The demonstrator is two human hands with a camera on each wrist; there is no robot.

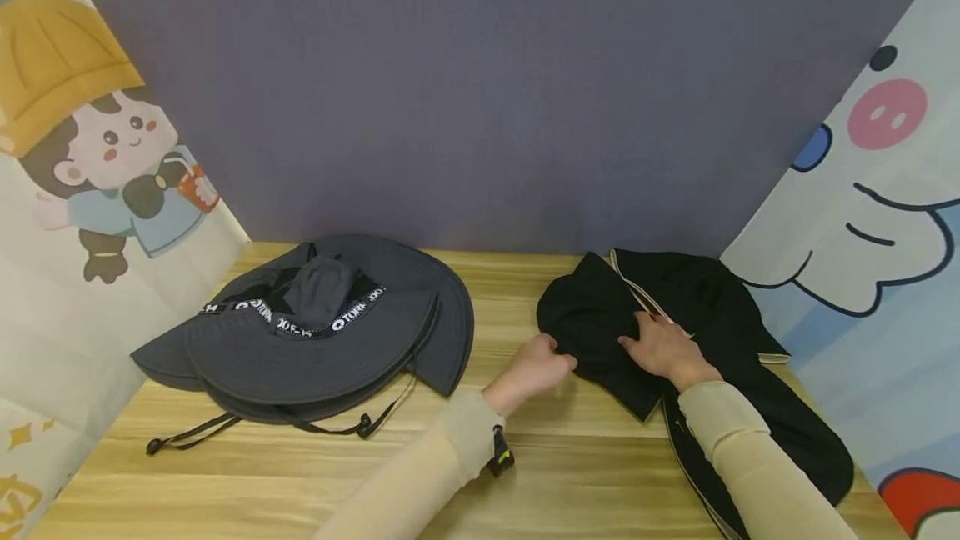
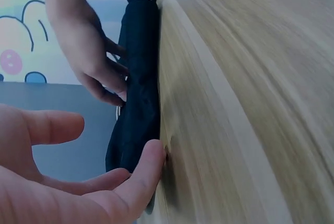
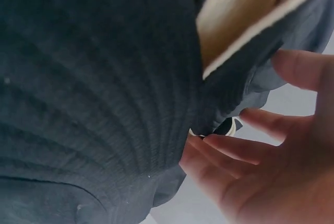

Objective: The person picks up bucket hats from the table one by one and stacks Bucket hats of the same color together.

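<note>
A black cloth hat (image 1: pixel 600 323), edged with cream trim, lies loosely spread on the right of the wooden table. Stitched rows curve across its brim (image 3: pixel 130 93). At its left edge is my left hand (image 1: pixel 532 369), fingertips against the cloth and thumb held apart, as the left wrist view shows. My right hand (image 1: pixel 667 348) lies over the middle of the hat, beside the cream-edged opening. Seen from the right wrist, the thumb and fingers of this hand are spread, and some fingertips pass partly behind the cloth.
Dark grey wide-brimmed hats (image 1: pixel 315 365), one overlapping another, lie at the left with lettered bands and dangling cords (image 1: pixel 367 423). A grey panel (image 1: pixel 510 107) stands behind the table (image 1: pixel 570 473). Cartoon-printed sheets (image 1: pixel 885 215) flank both sides.
</note>
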